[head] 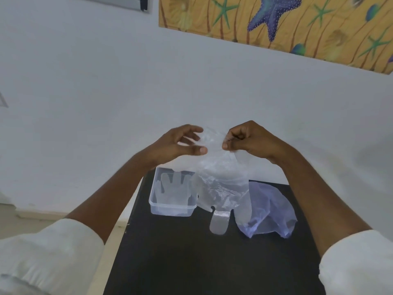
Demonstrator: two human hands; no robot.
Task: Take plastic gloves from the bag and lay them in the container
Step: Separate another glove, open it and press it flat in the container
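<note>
A clear plastic glove [221, 179] hangs in the air above the black table, fingers pointing down, one fingertip [218, 224] resting on the table. My right hand [246, 141] pinches its cuff at the top. My left hand [182, 143] is beside the cuff with fingers spread, its thumb at the glove's edge. A clear rectangular container [172, 207] sits at the table's far left with at least one glove [172, 188] lying flat inside. A crumpled bluish plastic bag [270, 211] lies to the right of the hanging glove.
The black table [191, 262] is narrow and stands against a white wall. Its left edge drops to a light floor [21, 222]. A yellow picture with starfish [276, 22] hangs on the wall above.
</note>
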